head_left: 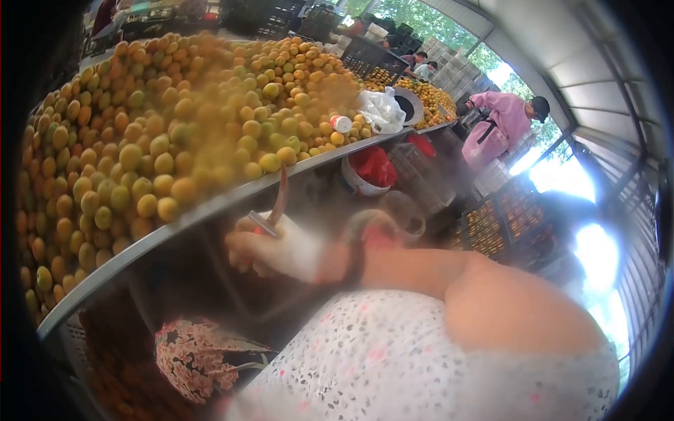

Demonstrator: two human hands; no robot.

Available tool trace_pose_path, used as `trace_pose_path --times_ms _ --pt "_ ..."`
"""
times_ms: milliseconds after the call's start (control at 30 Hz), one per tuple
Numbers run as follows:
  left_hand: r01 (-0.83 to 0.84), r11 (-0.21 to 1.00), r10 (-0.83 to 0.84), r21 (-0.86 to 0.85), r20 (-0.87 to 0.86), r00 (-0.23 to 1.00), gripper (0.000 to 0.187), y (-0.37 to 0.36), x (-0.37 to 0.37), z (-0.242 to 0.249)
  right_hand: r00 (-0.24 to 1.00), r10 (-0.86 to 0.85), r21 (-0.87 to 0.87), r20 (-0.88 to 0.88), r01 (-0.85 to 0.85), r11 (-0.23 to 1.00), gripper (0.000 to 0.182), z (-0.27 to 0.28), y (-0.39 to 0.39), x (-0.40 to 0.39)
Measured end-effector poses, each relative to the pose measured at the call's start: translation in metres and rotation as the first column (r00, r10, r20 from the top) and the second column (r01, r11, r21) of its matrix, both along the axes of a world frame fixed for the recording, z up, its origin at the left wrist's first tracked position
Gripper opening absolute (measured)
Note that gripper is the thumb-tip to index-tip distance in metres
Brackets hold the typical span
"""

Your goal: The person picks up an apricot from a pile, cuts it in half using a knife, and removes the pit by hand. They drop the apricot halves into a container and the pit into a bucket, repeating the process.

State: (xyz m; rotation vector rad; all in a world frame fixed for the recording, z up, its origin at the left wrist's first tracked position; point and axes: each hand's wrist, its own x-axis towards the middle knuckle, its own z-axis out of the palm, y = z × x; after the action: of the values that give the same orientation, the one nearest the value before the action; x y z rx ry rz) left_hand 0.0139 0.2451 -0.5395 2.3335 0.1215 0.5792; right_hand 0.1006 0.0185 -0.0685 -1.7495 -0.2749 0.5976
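Note:
My right hand [263, 245], in a whitish glove or wrap that leaves the fingers bare, is closed on a small tool with a curved brown part [281, 196] and a flat metal piece [263, 223]. It is beside the metal edge [175, 226] of a long table, nearest the heaped yellow-orange and greenish fruit [147, 140]. Haze in the picture blurs the fingers. My left hand does not show.
A white plastic bag [381, 111] and a red-and-white cup [341, 124] rest by the fruit. Under the table edge is a white bucket with a red bag [372, 167]. Crates of fruit [502, 221] stand at the right, near a person in pink [498, 126].

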Motion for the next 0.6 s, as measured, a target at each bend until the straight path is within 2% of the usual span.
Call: trace_pose_path --times_ms 67,100,267,333,367,467,533,600 --pt "-0.005 1.0 0.006 -0.007 0.001 1.0 0.027 0.012 -0.008 0.01 0.997 -0.032 0.031 -0.07 0.034 0.999 0.025 0.008 -0.006 -0.005" --pt "-0.007 1.0 0.007 -0.01 0.004 1.0 0.027 0.017 -0.011 0.016 0.997 0.004 0.06 -0.071 0.0 0.998 0.024 0.003 -0.014 -0.002" --pt "0.027 0.999 -0.026 -0.036 0.03 0.999 0.026 0.021 -0.003 0.057 0.994 -0.017 0.168 -0.105 0.034 0.985 0.024 0.013 -0.029 -0.006" --pt "0.047 0.998 -0.046 -0.044 0.039 0.998 0.026 0.019 0.004 0.074 0.998 -0.001 0.223 -0.056 0.014 0.975 0.025 0.013 -0.037 -0.009" --pt "0.063 0.997 -0.061 -0.048 0.047 0.997 0.026 0.016 0.012 0.084 0.998 -0.001 0.314 -0.061 0.02 0.949 0.025 0.0 -0.04 -0.006" --pt "0.141 0.988 -0.137 -0.059 0.067 0.988 0.026 -0.003 0.044 0.118 0.996 -0.061 0.295 0.068 0.039 0.955 0.023 0.008 -0.057 -0.008" --pt "0.205 0.977 -0.202 -0.062 0.059 0.978 0.025 -0.021 0.06 0.139 0.994 -0.083 0.268 0.076 0.06 0.961 0.023 0.023 -0.078 -0.012" --pt "0.256 0.964 -0.254 -0.068 0.041 0.966 0.025 -0.03 0.071 0.145 0.991 -0.118 0.342 0.056 0.092 0.935 0.025 0.02 -0.094 -0.012"
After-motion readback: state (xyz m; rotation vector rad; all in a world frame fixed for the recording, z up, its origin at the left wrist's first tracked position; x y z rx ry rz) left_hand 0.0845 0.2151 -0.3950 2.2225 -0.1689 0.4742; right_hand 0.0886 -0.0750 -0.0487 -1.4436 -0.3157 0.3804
